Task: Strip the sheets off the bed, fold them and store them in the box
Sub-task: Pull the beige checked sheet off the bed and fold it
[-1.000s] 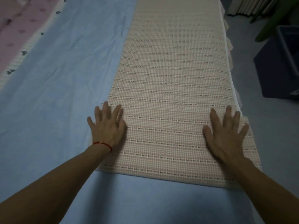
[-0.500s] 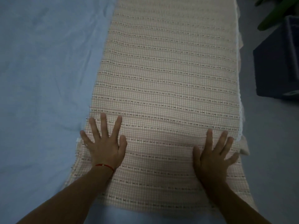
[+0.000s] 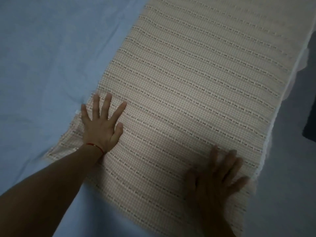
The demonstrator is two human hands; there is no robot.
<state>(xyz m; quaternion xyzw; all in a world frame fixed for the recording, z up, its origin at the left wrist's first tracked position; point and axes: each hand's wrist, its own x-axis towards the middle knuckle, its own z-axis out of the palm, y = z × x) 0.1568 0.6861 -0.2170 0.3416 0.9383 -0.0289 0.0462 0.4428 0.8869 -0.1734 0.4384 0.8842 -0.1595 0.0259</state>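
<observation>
A long folded strip of pink-beige checked sheet (image 3: 196, 79) with dotted stripes lies along the right side of the bed, on top of a light blue sheet (image 3: 47, 53). My left hand (image 3: 100, 127), a red string at its wrist, presses flat on the strip's left edge with fingers spread. Near the strip's right edge my right hand (image 3: 215, 178) lies flat too, fingers spread and blurred by motion. Neither hand grips the cloth.
The bed's right edge (image 3: 280, 106) shows a white trim, with grey floor (image 3: 290, 194) beyond it. A dark box corner (image 3: 310, 124) shows at the right border of the frame.
Both hands have slid toward me along the strip, staying flat. The view has tilted and shifted left, so the dark box has nearly left the frame.
</observation>
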